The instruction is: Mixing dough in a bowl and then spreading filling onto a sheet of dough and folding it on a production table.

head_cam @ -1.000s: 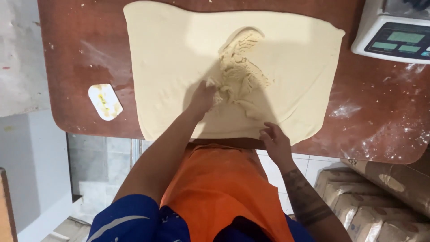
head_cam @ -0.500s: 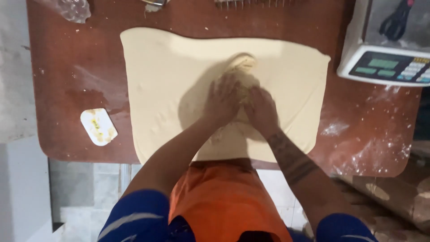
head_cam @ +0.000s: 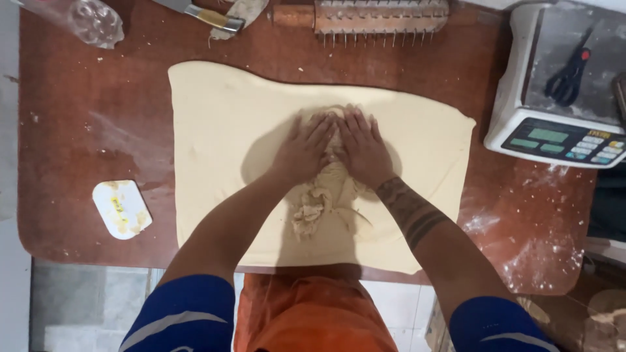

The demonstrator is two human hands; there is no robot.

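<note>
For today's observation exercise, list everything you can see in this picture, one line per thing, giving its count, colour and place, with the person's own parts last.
Dough sheet: one, pale cream, spread over the middle of the table.
Filling smear: one, beige, on the dough below the hands.
Table: one, reddish brown, floury at the right.
Plastic scraper: one, white, left of the dough.
Spiked roller: one, wooden, top edge.
Knife: one, yellowish handle, top left of the roller.
Plastic bag: one, clear, top left corner.
Scale: one, white, right side.
Scissors: one pair, dark, on the scale.
Left hand: flat on the dough.
Right hand: flat on the dough, beside the left.
</note>
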